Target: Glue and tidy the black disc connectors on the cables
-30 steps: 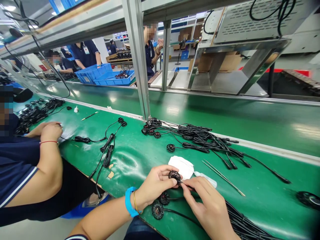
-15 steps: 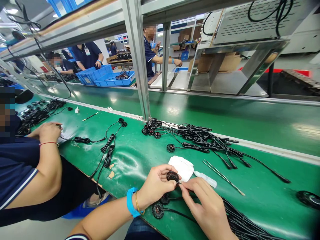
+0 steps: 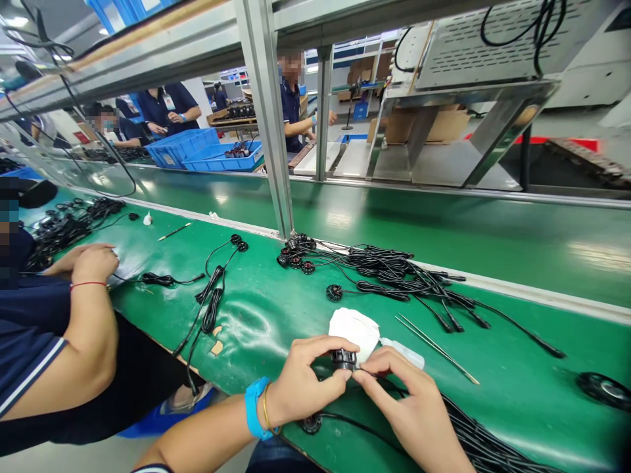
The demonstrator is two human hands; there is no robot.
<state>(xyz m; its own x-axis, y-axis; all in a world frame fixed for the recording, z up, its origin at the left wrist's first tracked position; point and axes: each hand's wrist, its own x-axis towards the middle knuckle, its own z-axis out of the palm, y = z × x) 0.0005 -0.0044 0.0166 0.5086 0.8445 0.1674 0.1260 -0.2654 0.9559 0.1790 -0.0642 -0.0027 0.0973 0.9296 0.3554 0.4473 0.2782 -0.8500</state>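
Between the thumb and fingers of my left hand (image 3: 298,384) is a small round black cable head (image 3: 344,359), held edge-on above the green bench. My right hand (image 3: 414,404) pinches the black cable (image 3: 377,378) close to where it joins that head, thumb and forefinger touching its side. The exact joint is partly covered by my fingertips. Just below my left hand lies another round cable head (image 3: 311,424), partly hidden. A bundle of black cables (image 3: 493,437) runs under and past my right hand. Behind both hands are a white wipe (image 3: 351,328) and a translucent bottle (image 3: 407,355).
Several coiled cables (image 3: 384,264) lie along the bench's back edge by a metal post (image 3: 269,118). Thin sticks (image 3: 438,348) and a round black disc (image 3: 604,389) are to the right. At left, a co-worker's arm (image 3: 93,315) rests near other cables (image 3: 211,302).
My left hand has turned the cable head from face-up to edge-on, and its forefinger now reaches over the top. My right hand stays pinched at the cable.
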